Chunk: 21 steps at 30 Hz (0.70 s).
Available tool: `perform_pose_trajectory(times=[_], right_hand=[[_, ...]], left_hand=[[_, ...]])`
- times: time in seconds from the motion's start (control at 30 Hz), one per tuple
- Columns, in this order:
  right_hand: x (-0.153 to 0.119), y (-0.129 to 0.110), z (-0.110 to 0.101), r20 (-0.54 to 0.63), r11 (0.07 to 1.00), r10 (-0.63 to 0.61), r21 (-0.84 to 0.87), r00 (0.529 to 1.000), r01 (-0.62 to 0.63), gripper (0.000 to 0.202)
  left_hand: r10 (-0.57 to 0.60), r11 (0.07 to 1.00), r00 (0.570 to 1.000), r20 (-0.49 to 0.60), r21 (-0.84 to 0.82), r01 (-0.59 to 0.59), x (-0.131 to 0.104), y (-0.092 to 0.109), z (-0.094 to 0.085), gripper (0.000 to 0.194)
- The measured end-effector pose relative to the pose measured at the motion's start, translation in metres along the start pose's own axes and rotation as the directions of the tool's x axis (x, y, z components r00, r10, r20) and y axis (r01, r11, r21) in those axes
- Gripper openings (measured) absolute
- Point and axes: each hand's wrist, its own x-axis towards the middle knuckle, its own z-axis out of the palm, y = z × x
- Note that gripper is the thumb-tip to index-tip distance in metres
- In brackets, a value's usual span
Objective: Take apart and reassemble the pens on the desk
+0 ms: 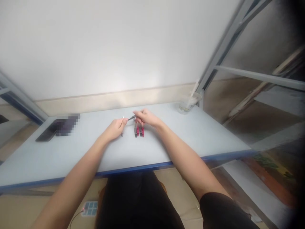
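Observation:
My left hand [117, 128] and my right hand [149, 117] meet above the middle of the table. A thin dark pen [131, 118] runs between their fingertips, tilted up toward the right. Both hands are closed on it, the left pinching the lower end and the right the upper. A small dark tip [122, 135] shows just below my left fingers; what it belongs to is hidden. Below my right hand, several pens [139, 131], grey and pink by turns, lie side by side, their far ends partly covered by the fingers.
The pale table [205, 136] has a blue front edge and stands against a wall. At its left lies a dark phone [46, 132] beside a pixelated patch. A clear plastic cup [187, 105] with a white straw stands at the back right. A power strip [90, 208] lies on the floor.

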Motion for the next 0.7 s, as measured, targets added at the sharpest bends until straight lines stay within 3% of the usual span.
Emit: perform_pose_trajectory(times=[0.13, 0.23, 0.37, 0.5, 0.7], right_hand=[[-0.001, -0.002, -0.008, 0.065, 0.993, -0.109, -0.032, 0.992, 0.112, 0.052], [0.002, 0.003, -0.009, 0.095, 0.997, -0.073, -0.012, 0.993, 0.074, 0.049], [0.006, 0.011, -0.009, 0.033, 0.999, 0.029, -0.047, 0.999, -0.027, 0.054], [0.008, 0.014, -0.011, -0.003, 0.996, -0.067, -0.051, 0.998, 0.067, 0.023], [0.007, 0.014, -0.011, 0.046, 0.991, -0.022, -0.128, 0.999, 0.028, 0.015]], left_hand=[[-0.055, 0.992, 0.998, 0.037, -0.111, 0.059, 0.002, -0.006, 0.0, 0.055], [-0.074, 0.993, 0.997, 0.031, -0.088, 0.076, 0.003, -0.011, -0.002, 0.055], [-0.042, 0.999, 0.999, 0.0, 0.022, 0.042, 0.002, -0.011, -0.003, 0.052], [-0.055, 0.996, 0.998, 0.018, 0.066, 0.054, 0.002, -0.01, -0.004, 0.052], [-0.062, 0.996, 0.998, 0.033, 0.069, 0.06, 0.003, -0.01, -0.004, 0.053]])
